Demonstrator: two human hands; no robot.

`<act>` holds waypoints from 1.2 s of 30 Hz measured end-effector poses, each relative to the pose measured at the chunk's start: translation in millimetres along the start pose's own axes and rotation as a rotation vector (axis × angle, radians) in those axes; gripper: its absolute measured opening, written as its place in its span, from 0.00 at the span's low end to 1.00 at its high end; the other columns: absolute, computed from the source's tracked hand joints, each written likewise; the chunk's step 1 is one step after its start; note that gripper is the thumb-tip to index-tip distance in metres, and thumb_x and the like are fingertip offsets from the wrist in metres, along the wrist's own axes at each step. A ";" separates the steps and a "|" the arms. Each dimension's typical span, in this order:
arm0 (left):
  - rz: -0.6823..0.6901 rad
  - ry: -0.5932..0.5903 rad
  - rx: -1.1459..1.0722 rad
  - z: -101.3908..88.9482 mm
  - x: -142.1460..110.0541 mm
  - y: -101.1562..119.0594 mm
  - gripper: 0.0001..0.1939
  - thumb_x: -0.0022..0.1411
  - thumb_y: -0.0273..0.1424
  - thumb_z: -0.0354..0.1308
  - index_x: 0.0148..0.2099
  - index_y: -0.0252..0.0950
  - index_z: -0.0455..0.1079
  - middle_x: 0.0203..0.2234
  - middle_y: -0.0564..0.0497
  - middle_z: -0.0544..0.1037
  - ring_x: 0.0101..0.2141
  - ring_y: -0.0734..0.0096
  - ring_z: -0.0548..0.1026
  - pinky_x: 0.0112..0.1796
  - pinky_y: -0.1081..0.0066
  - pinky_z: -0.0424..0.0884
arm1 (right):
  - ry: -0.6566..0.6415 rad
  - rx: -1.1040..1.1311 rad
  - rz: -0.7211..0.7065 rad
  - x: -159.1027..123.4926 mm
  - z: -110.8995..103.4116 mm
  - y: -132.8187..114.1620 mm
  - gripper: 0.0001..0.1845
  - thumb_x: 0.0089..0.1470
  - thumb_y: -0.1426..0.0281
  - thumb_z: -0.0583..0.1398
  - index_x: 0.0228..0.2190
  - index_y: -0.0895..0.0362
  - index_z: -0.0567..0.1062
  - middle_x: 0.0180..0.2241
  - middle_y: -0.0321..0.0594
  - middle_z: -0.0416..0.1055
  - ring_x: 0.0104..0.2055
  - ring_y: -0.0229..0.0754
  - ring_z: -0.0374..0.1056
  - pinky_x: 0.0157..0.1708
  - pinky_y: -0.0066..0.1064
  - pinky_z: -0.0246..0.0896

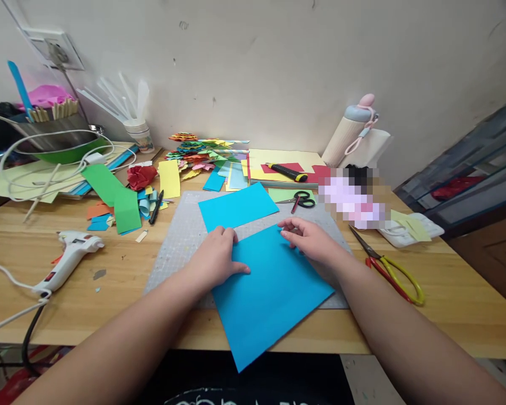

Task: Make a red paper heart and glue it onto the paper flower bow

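A large blue sheet of paper [274, 292] lies askew across the grey cutting mat [172, 247], its lower corner hanging past the table's front edge. My left hand [217, 256] holds its upper left corner, thumb on top and fingers curled at the upper edge; that corner is hidden. At the upper right corner, the thumb and fingers of my right hand [307, 239] close on the sheet. Just beyond lies a blue paper strip [238, 207], apart from the larger piece. Black-handled scissors [304, 199] rest behind my right hand.
Red-and-yellow-handled scissors [394, 275] lie right of the mat. A white glue gun [67, 261] and its cord occupy the left side. Green paper strips [116, 197], a black pen [156, 207], a yellow-black utility knife [287, 171] and a bottle [348, 132] stand or lie farther back.
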State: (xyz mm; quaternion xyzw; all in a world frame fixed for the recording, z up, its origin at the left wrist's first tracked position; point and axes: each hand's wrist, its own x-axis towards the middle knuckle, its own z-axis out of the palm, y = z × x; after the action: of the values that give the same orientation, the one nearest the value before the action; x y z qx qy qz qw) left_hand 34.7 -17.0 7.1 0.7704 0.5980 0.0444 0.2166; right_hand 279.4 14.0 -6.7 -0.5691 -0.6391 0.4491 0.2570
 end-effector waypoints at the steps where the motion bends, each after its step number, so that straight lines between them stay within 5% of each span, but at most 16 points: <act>1: -0.004 0.003 -0.011 0.5 -0.4 -0.1 0.31 0.43 0.48 0.67 0.46 0.39 0.64 0.45 0.43 0.69 0.46 0.53 0.69 0.44 0.60 0.67 | 0.003 0.014 0.000 0.5 0.2 0.9 0.15 0.52 0.62 0.60 0.41 0.54 0.73 0.36 0.38 0.69 0.28 0.36 0.66 0.26 0.27 0.61; 10: -0.025 -0.019 -0.110 -0.4 3.2 -5.7 0.31 0.43 0.43 0.67 0.48 0.38 0.65 0.42 0.45 0.74 0.43 0.53 0.72 0.37 0.63 0.67 | -0.004 0.146 0.079 7.4 -2.2 3.4 0.13 0.53 0.66 0.56 0.41 0.57 0.71 0.33 0.39 0.71 0.24 0.33 0.65 0.18 0.22 0.52; 18: 0.011 0.001 -0.289 -5.7 1.0 -8.6 0.09 0.52 0.38 0.59 0.34 0.40 0.67 0.31 0.51 0.75 0.33 0.62 0.72 0.32 0.66 0.63 | -0.011 0.147 0.039 5.2 -8.3 1.9 0.17 0.52 0.61 0.61 0.43 0.55 0.73 0.38 0.39 0.73 0.30 0.36 0.67 0.23 0.24 0.58; 24: -0.057 0.040 -0.555 -23.6 3.9 -17.4 0.14 0.55 0.42 0.54 0.37 0.38 0.72 0.28 0.52 0.77 0.29 0.66 0.72 0.29 0.70 0.64 | -0.221 0.293 0.122 -0.6 -25.6 1.3 0.18 0.46 0.57 0.66 0.34 0.57 0.76 0.31 0.38 0.76 0.29 0.39 0.70 0.29 0.30 0.64; 27: -0.122 0.161 -0.664 -33.9 6.4 -24.2 0.20 0.56 0.47 0.52 0.40 0.37 0.74 0.30 0.50 0.77 0.30 0.66 0.71 0.29 0.71 0.64 | -0.123 0.388 0.126 1.3 -30.3 3.2 0.18 0.43 0.56 0.67 0.33 0.55 0.77 0.30 0.37 0.77 0.29 0.42 0.71 0.31 0.33 0.67; 30: -0.169 0.289 -1.012 -43.0 9.1 -29.6 0.26 0.54 0.52 0.52 0.43 0.35 0.72 0.26 0.50 0.76 0.25 0.69 0.70 0.25 0.71 0.62 | 0.016 0.496 0.113 5.4 -31.8 6.5 0.18 0.41 0.58 0.69 0.34 0.53 0.78 0.30 0.37 0.78 0.30 0.44 0.73 0.31 0.34 0.68; 33: -0.126 0.259 -1.335 -46.2 11.1 -32.0 0.29 0.50 0.55 0.55 0.41 0.35 0.69 0.21 0.51 0.75 0.20 0.70 0.69 0.23 0.72 0.61 | 0.112 0.546 0.093 8.5 -31.6 8.8 0.17 0.42 0.58 0.69 0.34 0.52 0.78 0.30 0.36 0.78 0.29 0.43 0.72 0.29 0.33 0.68; 36: -0.050 0.198 -1.350 -42.4 11.4 -31.8 0.24 0.50 0.52 0.60 0.36 0.34 0.69 0.20 0.53 0.73 0.20 0.74 0.69 0.21 0.75 0.59 | 0.176 0.576 0.066 9.6 -31.4 9.4 0.17 0.42 0.58 0.68 0.34 0.52 0.77 0.30 0.36 0.78 0.30 0.43 0.73 0.29 0.32 0.69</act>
State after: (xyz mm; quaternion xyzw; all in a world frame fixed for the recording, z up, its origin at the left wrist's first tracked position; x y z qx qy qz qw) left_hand -4.7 11.7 30.9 0.4445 0.4740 0.4731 0.5949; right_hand 308.3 31.6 -2.0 -0.5299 -0.4418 0.5689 0.4475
